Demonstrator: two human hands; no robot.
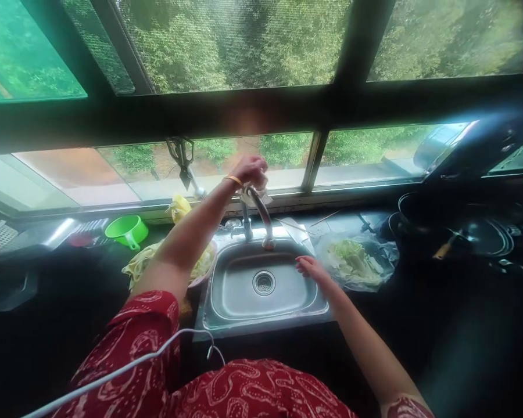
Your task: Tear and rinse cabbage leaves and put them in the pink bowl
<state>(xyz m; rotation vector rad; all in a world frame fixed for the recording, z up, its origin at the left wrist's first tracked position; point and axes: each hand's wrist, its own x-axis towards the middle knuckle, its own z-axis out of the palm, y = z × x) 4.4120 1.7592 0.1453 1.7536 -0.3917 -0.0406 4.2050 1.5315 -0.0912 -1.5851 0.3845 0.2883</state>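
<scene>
My left hand (251, 170) reaches up over the curved steel faucet (260, 215) and grips a pale cloth or wrapper (256, 196) bunched at the top of the spout. My right hand (310, 268) rests with fingers apart on the right rim of the steel sink (226, 307), holding nothing. The sink basin looks bare except for its round drain (264, 282).
A bowl of pale leafy vegetables (200, 268) sits left of the sink. Chopped cabbage on clear plastic (356, 261) lies to the right. A green cup (126, 230) stands at the back left, dark pans (470, 232) at the right. Scissors (182, 158) hang on the window.
</scene>
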